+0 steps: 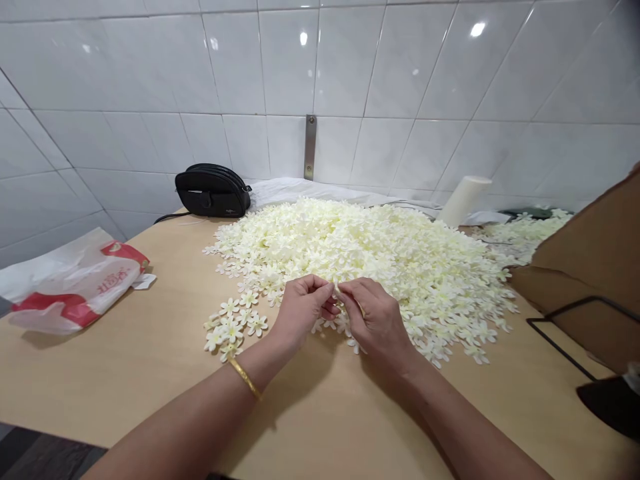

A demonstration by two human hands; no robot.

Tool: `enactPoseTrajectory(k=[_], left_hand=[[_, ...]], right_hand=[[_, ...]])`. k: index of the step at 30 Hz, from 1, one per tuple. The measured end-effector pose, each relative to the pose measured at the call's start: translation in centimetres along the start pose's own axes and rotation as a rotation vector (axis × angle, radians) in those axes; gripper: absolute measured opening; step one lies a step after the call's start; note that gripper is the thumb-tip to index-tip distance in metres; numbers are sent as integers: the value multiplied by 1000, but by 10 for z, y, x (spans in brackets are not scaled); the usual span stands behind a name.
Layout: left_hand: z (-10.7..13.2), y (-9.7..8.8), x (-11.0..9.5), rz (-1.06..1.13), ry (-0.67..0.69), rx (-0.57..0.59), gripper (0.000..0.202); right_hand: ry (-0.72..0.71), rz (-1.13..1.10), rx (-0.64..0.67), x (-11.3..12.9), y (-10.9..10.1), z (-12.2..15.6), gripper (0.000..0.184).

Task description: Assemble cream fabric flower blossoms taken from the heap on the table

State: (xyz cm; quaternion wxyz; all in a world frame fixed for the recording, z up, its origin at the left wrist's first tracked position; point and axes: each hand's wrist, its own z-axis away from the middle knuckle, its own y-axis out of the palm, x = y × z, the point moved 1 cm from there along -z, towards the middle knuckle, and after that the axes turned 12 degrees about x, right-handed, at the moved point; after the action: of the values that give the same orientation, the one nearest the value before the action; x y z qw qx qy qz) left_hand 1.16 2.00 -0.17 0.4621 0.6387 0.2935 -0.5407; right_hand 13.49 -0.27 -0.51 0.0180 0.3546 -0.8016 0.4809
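Note:
A large heap of pale yellow-white artificial flowers (350, 240) lies on the wooden table (165, 380). My left hand (303, 307), with a gold bracelet (245, 377) at its wrist, is closed in a pinch at the near edge of the heap. Fingertip to fingertip with it, my right hand (377, 317) pinches as well. Something small and pale shows between the fingertips, too little of it to name. Left of my left hand lies a small separate cluster of flowers (233, 325).
A black bag (213, 191) stands against the tiled wall. At the left lies a red and white plastic bag (80, 287). A white roll (465, 200) leans behind the heap. On the right are a brown cardboard piece (585, 273) and a black metal frame (560, 343).

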Motion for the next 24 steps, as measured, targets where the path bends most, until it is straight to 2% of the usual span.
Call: enactPoseTrajectory(k=[5,10,15,24], left_hand=[[1,-5,7,187,-80,91,13],[4,-7,7,157,-63,104,14],[5,-7,7,107,-27,142,16],[6,-6,6,135,-67,121,14]], right_hand=[[-31,-75,146,1,0,0,22],[-45,-26,263,-1,-2,1,21],[-41,48,239,-2,-2,2,19],[49,-45,197,-2,1,3,19]])
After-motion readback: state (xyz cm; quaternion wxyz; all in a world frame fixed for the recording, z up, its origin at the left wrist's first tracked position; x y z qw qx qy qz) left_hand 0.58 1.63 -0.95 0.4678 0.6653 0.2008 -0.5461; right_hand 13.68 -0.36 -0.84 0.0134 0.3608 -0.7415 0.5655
